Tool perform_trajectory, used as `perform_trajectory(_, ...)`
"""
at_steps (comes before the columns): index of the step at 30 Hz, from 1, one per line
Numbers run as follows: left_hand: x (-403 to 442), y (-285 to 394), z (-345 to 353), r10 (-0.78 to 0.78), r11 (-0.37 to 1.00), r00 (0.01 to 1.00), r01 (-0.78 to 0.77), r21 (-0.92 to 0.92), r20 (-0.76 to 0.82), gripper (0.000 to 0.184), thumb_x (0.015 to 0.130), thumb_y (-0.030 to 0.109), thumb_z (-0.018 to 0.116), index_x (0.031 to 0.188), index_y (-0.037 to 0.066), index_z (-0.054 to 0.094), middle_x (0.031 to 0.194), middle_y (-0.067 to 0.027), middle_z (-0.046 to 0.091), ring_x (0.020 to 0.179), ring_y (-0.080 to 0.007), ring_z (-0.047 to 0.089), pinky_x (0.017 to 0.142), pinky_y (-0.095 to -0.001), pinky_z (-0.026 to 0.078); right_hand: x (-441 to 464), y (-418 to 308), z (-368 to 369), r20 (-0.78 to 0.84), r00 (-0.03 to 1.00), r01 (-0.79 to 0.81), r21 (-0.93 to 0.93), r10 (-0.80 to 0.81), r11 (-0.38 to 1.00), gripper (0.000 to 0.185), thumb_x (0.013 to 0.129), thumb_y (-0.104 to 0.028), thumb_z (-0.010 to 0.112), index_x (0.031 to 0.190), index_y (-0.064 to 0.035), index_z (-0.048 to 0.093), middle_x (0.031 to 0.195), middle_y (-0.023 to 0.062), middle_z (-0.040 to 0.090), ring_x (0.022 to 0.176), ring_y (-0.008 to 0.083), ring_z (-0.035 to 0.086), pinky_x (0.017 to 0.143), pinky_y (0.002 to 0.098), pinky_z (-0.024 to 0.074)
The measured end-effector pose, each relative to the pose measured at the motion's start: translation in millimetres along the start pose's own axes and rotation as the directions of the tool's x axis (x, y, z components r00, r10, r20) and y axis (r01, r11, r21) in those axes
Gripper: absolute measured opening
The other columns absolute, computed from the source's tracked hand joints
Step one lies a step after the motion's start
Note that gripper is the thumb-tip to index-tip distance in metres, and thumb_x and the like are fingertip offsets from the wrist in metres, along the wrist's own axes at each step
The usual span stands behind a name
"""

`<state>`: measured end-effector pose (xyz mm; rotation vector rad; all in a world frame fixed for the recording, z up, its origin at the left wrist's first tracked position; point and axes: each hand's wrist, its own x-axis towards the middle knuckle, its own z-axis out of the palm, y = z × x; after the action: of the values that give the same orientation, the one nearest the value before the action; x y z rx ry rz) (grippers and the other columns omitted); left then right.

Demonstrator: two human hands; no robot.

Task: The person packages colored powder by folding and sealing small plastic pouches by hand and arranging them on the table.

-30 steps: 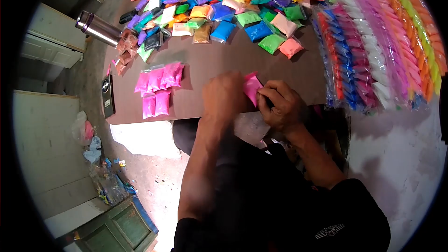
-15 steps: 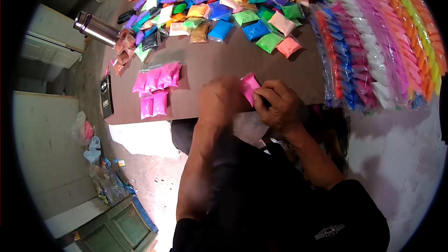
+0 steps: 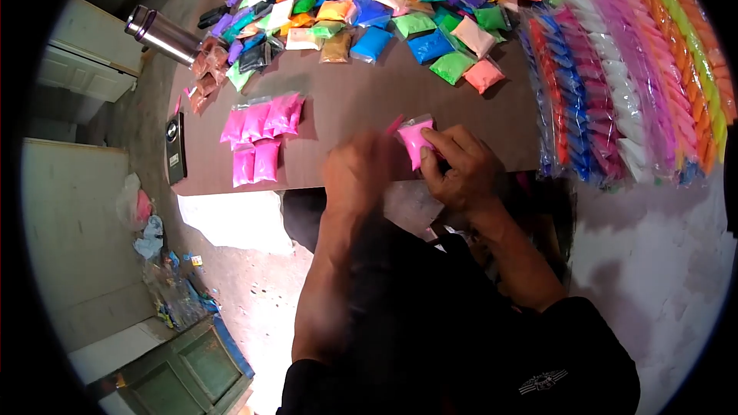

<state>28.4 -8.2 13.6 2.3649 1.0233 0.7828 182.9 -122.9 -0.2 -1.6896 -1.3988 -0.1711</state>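
Near the table's front edge, my right hand (image 3: 461, 163) pinches a small clear packet of bright pink material (image 3: 416, 137) between thumb and fingers. The packet is tilted, with its clear top edge facing away from me. Just left of it, my left hand (image 3: 355, 173) is closed and partly blurred. A thin pink piece (image 3: 395, 124) sticks out by its fingertips; I cannot make out what it is. Farther left, several filled pink packets (image 3: 261, 124) lie in two rows on the brown table (image 3: 338, 100).
Many loose coloured packets (image 3: 369, 42) cover the table's far side. Long clear sleeves of packets (image 3: 615, 84) lie at the right. A steel flask (image 3: 163, 37), brown packets (image 3: 207, 73) and a dark flat device (image 3: 176, 150) are along the left edge.
The packet in my right hand has turned and now shows more of its pink front and clear top. A thin pink piece now shows beside my left hand. The view has shifted slightly.
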Motion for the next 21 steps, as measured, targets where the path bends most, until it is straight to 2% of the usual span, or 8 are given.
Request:
perform_trajectory(4, -2, 0, -5, -0.002, 0.999, 0.998, -0.001, -0.051, -0.06, 0.011, 0.091, 0.009, 0.074, 0.087, 0.001, 0.068, 0.081, -0.0186, 0.069, 0.073, -0.0383, 0.069, 0.065, -0.0415, 0.054, 1, 3, 2, -0.009, 1.0, -0.011, -0.001, 0.011, 1.0, 0.018, 0.084, -0.009, 0.072, 0.101, -0.0085, 0.076, 0.08, 0.0074, 0.06, 0.069, 0.0304, 0.062, 0.06, 0.0409, 0.0506)
perform_trajectory(6, -16, 16, -8, -0.075, 0.972, 0.997, 0.069, -0.224, -0.016, 0.01, 0.091, 0.008, 0.074, 0.087, 0.002, 0.068, 0.08, -0.019, 0.069, 0.073, -0.0388, 0.069, 0.064, -0.0432, 0.054, -1, 4, 2, 0.001, 1.0, -0.025, 0.002, 0.025, 1.0, 0.016, 0.084, -0.008, 0.071, 0.1, -0.008, 0.076, 0.079, 0.0076, 0.06, 0.069, 0.0309, 0.062, 0.06, 0.0408, 0.0505)
perform_trajectory(7, -23, 20, -3, -0.076, 0.972, 0.997, 0.071, -0.225, -0.014, 0.01, 0.091, 0.008, 0.074, 0.087, 0.002, 0.068, 0.08, -0.019, 0.069, 0.073, -0.0388, 0.069, 0.064, -0.0432, 0.054, 0, 3, 3, -0.007, 1.0, -0.026, 0.0, 0.026, 1.0, 0.016, 0.084, -0.008, 0.071, 0.1, -0.0078, 0.076, 0.078, 0.0077, 0.06, 0.068, 0.0312, 0.062, 0.06, 0.0408, 0.0505)
perform_trajectory(10, -32, 21, 6, 0.01, 0.981, 0.997, -0.024, -0.192, -0.073, 0.01, 0.091, 0.009, 0.074, 0.087, 0.002, 0.068, 0.079, -0.0189, 0.069, 0.072, -0.0387, 0.069, 0.062, -0.0433, 0.053, 3, 2, 4, -0.016, 1.0, -0.014, -0.006, 0.014, 1.0, 0.015, 0.085, -0.006, 0.071, 0.099, -0.0076, 0.076, 0.077, 0.0078, 0.06, 0.068, 0.0313, 0.062, 0.06, 0.0406, 0.0504)
perform_trajectory(12, -26, 15, 6, -0.05, 0.997, 0.999, 0.05, 0.061, 0.0, 0.01, 0.092, 0.01, 0.074, 0.088, 0.002, 0.069, 0.078, -0.0187, 0.069, 0.072, -0.0387, 0.069, 0.062, -0.0431, 0.053, 3, 1, 3, -0.021, 1.0, -0.006, -0.017, 0.005, 1.0, 0.015, 0.085, -0.006, 0.071, 0.098, -0.0074, 0.076, 0.077, 0.0077, 0.06, 0.068, 0.0311, 0.062, 0.06, 0.0404, 0.0504)
perform_trajectory(16, -10, 6, 2, -0.045, 0.998, 0.997, 0.048, 0.051, -0.059, 0.011, 0.093, 0.01, 0.073, 0.087, 0.003, 0.068, 0.079, -0.0189, 0.069, 0.073, -0.0399, 0.069, 0.064, -0.0438, 0.054, 4, 2, 3, -0.016, 1.0, -0.007, -0.008, 0.007, 1.0, 0.015, 0.083, -0.006, 0.072, 0.097, -0.0078, 0.077, 0.077, 0.0075, 0.061, 0.067, 0.0302, 0.062, 0.059, 0.04, 0.0501)
perform_trajectory(18, -13, 10, -4, -0.042, 0.986, 0.998, 0.032, -0.162, -0.057, 0.01, 0.093, 0.01, 0.072, 0.086, 0.003, 0.068, 0.08, -0.0189, 0.07, 0.074, -0.0414, 0.069, 0.064, -0.0446, 0.054, 3, 2, 3, -0.017, 1.0, -0.021, -0.004, 0.021, 1.0, 0.015, 0.083, -0.005, 0.072, 0.097, -0.008, 0.077, 0.077, 0.0075, 0.061, 0.067, 0.03, 0.062, 0.059, 0.0399, 0.0501)
perform_trajectory(21, -36, 24, 1, -0.024, 0.984, 0.999, 0.017, -0.179, -0.04, 0.01, 0.093, 0.01, 0.072, 0.086, 0.003, 0.068, 0.08, -0.0191, 0.07, 0.074, -0.0416, 0.069, 0.064, -0.0437, 0.054, 1, 2, 3, -0.01, 0.999, -0.041, -0.014, 0.04, 0.999, 0.016, 0.083, -0.005, 0.072, 0.097, -0.0083, 0.078, 0.076, 0.0073, 0.061, 0.067, 0.03, 0.062, 0.059, 0.04, 0.0501)
